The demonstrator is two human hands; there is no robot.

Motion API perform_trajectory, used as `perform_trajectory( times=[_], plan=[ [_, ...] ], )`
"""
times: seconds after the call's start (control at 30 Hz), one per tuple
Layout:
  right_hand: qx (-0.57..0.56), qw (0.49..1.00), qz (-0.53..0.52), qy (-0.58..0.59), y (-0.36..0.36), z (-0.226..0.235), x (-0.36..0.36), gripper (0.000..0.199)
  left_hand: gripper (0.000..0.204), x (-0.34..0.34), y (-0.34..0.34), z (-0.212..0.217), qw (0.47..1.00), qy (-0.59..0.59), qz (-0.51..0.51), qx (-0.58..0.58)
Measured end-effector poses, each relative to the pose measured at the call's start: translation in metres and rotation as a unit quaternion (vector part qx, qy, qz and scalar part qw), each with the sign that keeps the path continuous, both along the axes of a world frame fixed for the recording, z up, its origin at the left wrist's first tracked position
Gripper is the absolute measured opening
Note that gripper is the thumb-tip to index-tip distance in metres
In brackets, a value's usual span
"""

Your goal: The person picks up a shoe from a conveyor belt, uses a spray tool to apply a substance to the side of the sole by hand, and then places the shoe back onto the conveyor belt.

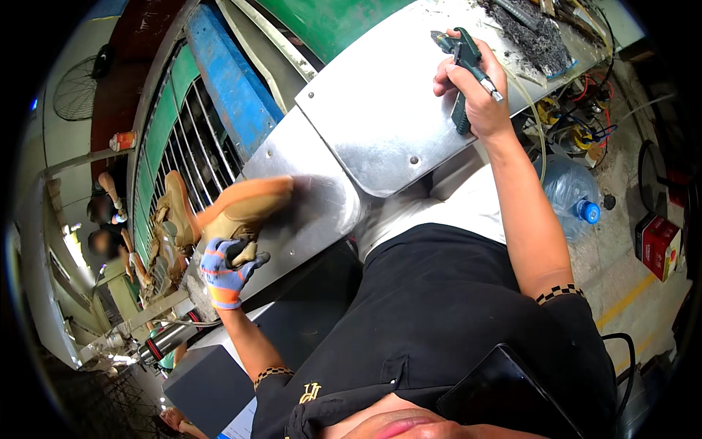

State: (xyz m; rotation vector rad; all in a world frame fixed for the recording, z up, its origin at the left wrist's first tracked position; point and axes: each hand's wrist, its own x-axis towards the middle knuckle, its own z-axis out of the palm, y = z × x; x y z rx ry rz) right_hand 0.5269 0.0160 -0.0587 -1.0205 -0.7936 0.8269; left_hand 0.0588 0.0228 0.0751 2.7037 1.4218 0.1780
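My left hand (224,272), in a blue and grey glove with orange bands, grips a tan boot (235,221) by its upper. The boot's orange-brown sole is turned up and away from me, blurred by motion, above the left part of the metal tabletop (380,95). My bare right hand (482,91) is closed round a dark green pistol-shaped tool (461,110) with a silver tip, above the right part of the tabletop. Part of its grip is hidden by my fingers.
More tan boots (174,208) stand along a rack at the left, beside a barred green frame (194,117). Dark shreds (537,44) lie at the far right of the tabletop. A large water bottle (567,194) and a red box (658,245) are at the right. People are farther off at the left.
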Motion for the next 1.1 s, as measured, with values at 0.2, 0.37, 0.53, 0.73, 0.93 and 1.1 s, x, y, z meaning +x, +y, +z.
perform_trajectory(
  times=[0.2, 0.37, 0.53, 0.73, 0.93, 1.1],
  plan=[
    [0.016, 1.000, -0.016, 0.010, -0.005, -0.003, -0.002, 0.042, 0.087, 0.086, 0.007, 0.026, 0.987, 0.023, -0.071, 0.142],
    [0.044, 0.996, -0.006, 0.074, -0.007, 0.002, -0.002, 0.037, 0.087, 0.116, 0.054, -0.031, 0.972, 0.168, -0.035, 0.159],
    [0.025, 0.996, -0.026, 0.085, -0.036, -0.003, 0.006, 0.042, 0.069, 0.092, 0.046, 0.003, 0.974, -0.057, -0.039, 0.218],
    [-0.003, 0.991, -0.134, 0.010, -0.062, 0.007, 0.054, 0.036, 0.049, 0.032, 0.023, 0.054, 0.866, -0.430, 0.057, 0.249],
    [-0.167, 0.983, -0.069, -0.025, -0.058, 0.020, 0.025, 0.042, 0.058, 0.084, 0.069, 0.032, 0.899, -0.366, -0.079, 0.229],
    [-0.017, 0.976, 0.200, -0.081, -0.060, 0.073, -0.060, 0.044, 0.064, 0.125, 0.091, 0.044, 0.847, -0.525, -0.064, 0.043]
  ],
)
